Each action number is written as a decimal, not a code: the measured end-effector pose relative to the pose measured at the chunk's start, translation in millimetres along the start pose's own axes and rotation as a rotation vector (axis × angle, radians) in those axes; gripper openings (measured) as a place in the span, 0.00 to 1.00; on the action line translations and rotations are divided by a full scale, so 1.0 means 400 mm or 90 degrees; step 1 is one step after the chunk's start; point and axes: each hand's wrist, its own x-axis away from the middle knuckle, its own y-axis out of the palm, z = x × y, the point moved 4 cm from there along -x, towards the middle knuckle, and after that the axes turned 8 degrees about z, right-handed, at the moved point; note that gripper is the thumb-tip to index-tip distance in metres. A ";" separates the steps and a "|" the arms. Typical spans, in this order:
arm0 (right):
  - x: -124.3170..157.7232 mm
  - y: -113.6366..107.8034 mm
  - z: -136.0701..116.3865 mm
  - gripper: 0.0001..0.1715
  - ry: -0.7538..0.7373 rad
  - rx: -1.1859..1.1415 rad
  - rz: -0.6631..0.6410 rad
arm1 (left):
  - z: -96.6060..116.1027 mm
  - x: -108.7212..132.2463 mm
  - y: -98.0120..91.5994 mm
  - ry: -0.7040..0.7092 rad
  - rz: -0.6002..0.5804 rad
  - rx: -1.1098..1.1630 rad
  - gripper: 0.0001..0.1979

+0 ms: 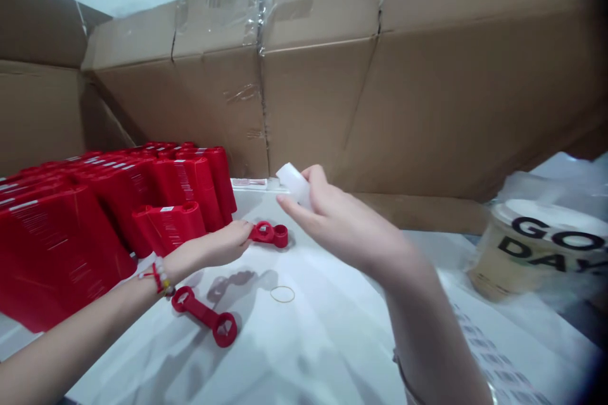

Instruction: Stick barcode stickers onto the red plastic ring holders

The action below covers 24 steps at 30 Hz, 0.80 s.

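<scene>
Two bare hands work apart above a white-topped table (323, 342). The left hand (213, 243) reaches forward, its fingertips (243, 228) touching a red two-ring plastic piece (268, 234) that lies on the table; whether they grip it cannot be told. The right hand (346, 221), raised higher, pinches a white plastic cylinder (294, 185) between thumb and fingers, holding it in the air toward the back of the table. A second red two-ring piece (204, 316) lies closer to the person, below the left forearm, with a thin rubber band (282, 293) near it. Tightly ranked red barcoded packages (118, 202) fill the table's left side, just beside the left hand. A beaded bracelet (159, 277) circles the left wrist. Taped cardboard panels (308, 101) rise behind the table, and a blurred lidded cup (536, 247) lettered "GO" and "DAY" stands at right.
</scene>
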 end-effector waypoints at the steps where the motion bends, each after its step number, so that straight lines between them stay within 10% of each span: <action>1: 0.005 -0.023 0.009 0.25 0.004 -0.014 0.023 | -0.012 -0.021 0.012 0.010 -0.020 -0.017 0.07; 11: 0.064 -0.137 0.063 0.27 -0.046 -0.075 0.073 | -0.064 -0.190 0.076 0.045 -0.069 -0.130 0.14; 24: 0.089 -0.203 0.115 0.25 -0.011 -0.080 0.119 | -0.032 -0.211 0.075 0.016 -0.146 -0.176 0.15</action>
